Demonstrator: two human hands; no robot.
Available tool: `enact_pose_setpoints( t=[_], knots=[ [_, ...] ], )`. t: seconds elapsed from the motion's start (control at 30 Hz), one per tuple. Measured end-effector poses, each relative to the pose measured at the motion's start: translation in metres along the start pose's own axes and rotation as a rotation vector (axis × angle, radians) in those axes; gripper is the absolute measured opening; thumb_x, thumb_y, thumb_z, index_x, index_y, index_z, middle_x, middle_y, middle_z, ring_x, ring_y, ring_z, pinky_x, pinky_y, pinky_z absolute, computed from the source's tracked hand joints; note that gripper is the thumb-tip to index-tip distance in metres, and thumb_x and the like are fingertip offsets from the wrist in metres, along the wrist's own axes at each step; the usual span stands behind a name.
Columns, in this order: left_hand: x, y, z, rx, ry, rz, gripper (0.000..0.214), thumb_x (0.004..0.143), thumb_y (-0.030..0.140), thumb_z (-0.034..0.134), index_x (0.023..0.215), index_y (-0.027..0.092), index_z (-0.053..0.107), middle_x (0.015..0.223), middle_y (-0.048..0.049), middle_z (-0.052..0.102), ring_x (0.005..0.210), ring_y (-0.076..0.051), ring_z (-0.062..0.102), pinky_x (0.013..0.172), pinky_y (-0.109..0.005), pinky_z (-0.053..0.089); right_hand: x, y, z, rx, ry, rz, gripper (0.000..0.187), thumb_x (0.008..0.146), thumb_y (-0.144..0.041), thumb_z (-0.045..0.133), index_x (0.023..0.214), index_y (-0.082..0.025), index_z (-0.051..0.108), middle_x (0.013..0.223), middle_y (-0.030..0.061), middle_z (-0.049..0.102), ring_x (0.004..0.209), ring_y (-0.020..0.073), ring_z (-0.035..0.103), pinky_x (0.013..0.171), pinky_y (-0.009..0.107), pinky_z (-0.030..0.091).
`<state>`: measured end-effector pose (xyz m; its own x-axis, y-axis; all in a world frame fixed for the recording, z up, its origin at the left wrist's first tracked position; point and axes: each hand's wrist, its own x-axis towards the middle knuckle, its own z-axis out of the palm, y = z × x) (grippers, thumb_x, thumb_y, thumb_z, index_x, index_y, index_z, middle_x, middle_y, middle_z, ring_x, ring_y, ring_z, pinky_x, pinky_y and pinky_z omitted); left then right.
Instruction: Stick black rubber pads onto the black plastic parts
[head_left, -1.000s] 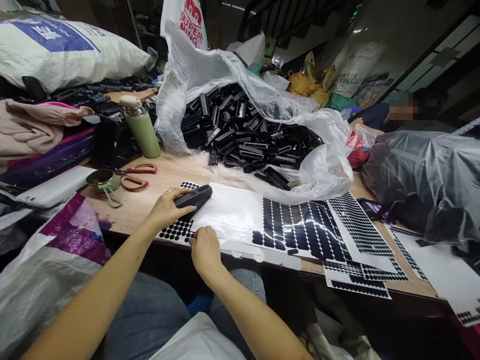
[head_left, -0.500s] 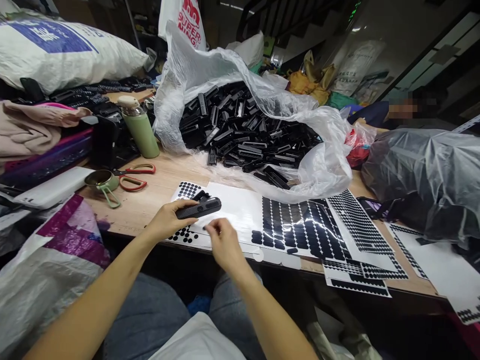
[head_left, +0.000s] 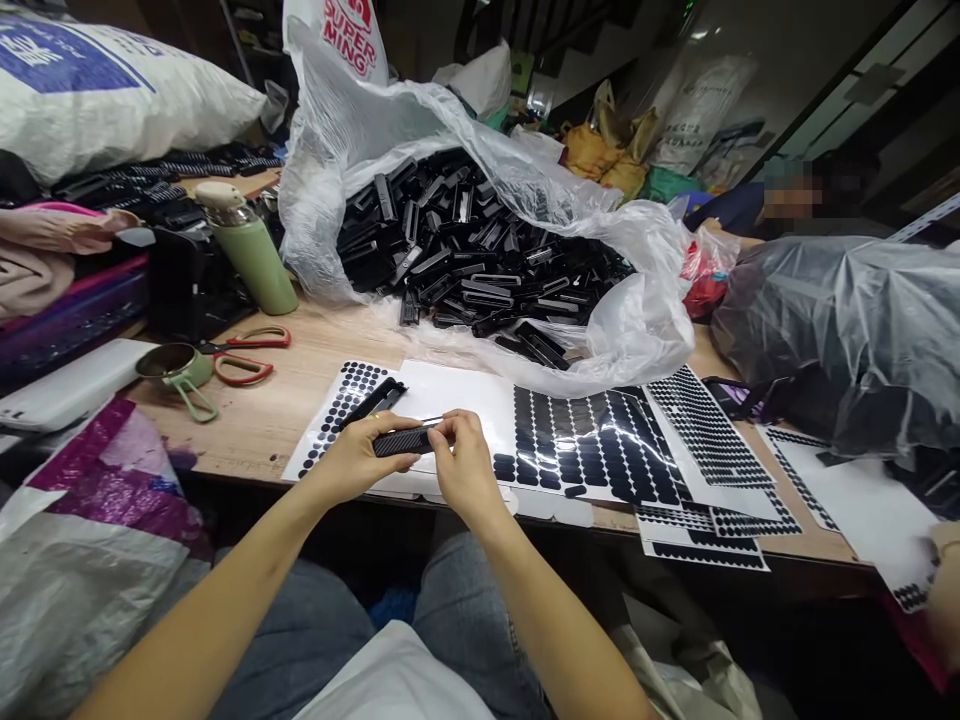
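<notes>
Two grips are engaged on one piece: my left grip (head_left: 358,462) is closed around a ribbed black plastic part (head_left: 403,440), held just above the near edge of the bench (head_left: 262,425). My right grip (head_left: 465,468) is pinched narrow at that part's right end; whether a pad sits under the fingertips I cannot tell. Progress, judged from the layout: the sticker sheet (head_left: 465,395) just beyond my hands shows a broad bare white field in its middle. Black round pads are left in a small block at its left corner and in a much larger block (head_left: 592,450) to the right, so a fair share is used and most is not. A second black part (head_left: 373,400) lies on the sheet just beyond my left grip. Stock outstanding is large: an open clear bag (head_left: 637,330) at the back of the bench holds a heap of like black parts (head_left: 480,250). Further pad sheets (head_left: 705,440) overlap at the right. Red-handled scissors (head_left: 244,355), a green cup (head_left: 176,368) and a green bottle (head_left: 251,250) sit to the left, well apart from my hands. Nothing stands between my grips and the sheet, though the bag's lip overhangs its far edge.
</notes>
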<state>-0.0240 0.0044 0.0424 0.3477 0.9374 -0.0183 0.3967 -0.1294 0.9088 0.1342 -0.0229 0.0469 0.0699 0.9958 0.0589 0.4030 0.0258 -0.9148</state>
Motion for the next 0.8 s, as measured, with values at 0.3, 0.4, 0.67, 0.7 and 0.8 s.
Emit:
enact_pose_setpoints(
  t=[0.3,0.4,0.67,0.7,0.8],
  knots=[
    [0.008,-0.005,0.021,-0.047,-0.038,-0.038,0.039,0.065,0.034,0.068,0.101,0.019,0.064,0.093,-0.0050,0.065,0.073,-0.019,0.063,0.069,-0.033,0.053,-0.004,0.030,-0.015,-0.146,0.141,-0.011,0.008,0.082,-0.026,0.050,0.085,-0.019,0.051,0.096,0.0074,0.051,0.085,0.0183,0.052,0.078,0.033,0.044],
    [0.012,-0.014,0.032,0.001,-0.083,-0.019,0.038,0.066,0.033,0.067,0.101,0.019,0.064,0.098,-0.0058,0.065,0.083,-0.022,0.062,0.077,-0.035,0.050,-0.010,0.062,-0.038,-0.411,0.301,0.140,0.016,0.080,-0.030,0.053,0.088,-0.017,0.053,0.094,0.0118,0.052,0.085,0.0239,0.052,0.076,0.038,0.042],
    [0.020,-0.036,0.044,0.060,-0.112,-0.037,0.043,0.066,0.035,0.068,0.106,0.019,0.062,0.109,-0.0072,0.064,0.104,-0.025,0.056,0.094,-0.038,0.040,-0.022,0.083,-0.045,-0.598,0.268,0.285,0.009,0.080,-0.021,0.050,0.086,-0.017,0.055,0.094,0.0147,0.053,0.089,0.0285,0.053,0.074,0.039,0.040],
    [0.019,-0.036,0.044,0.061,-0.113,-0.033,0.043,0.066,0.035,0.068,0.105,0.019,0.062,0.109,-0.0071,0.064,0.104,-0.025,0.057,0.094,-0.038,0.040,-0.021,0.082,-0.043,-0.604,0.279,0.300,0.012,0.080,-0.022,0.051,0.090,-0.016,0.054,0.097,0.0156,0.053,0.091,0.0294,0.052,0.074,0.040,0.040],
    [0.019,-0.037,0.043,0.066,-0.123,-0.035,0.043,0.067,0.037,0.067,0.105,0.019,0.062,0.108,-0.0072,0.064,0.103,-0.025,0.057,0.093,-0.038,0.041,-0.020,0.081,-0.043,-0.607,0.265,0.327,0.015,0.080,-0.021,0.050,0.092,-0.014,0.053,0.097,0.0174,0.053,0.093,0.0312,0.051,0.074,0.041,0.040]
  ],
)
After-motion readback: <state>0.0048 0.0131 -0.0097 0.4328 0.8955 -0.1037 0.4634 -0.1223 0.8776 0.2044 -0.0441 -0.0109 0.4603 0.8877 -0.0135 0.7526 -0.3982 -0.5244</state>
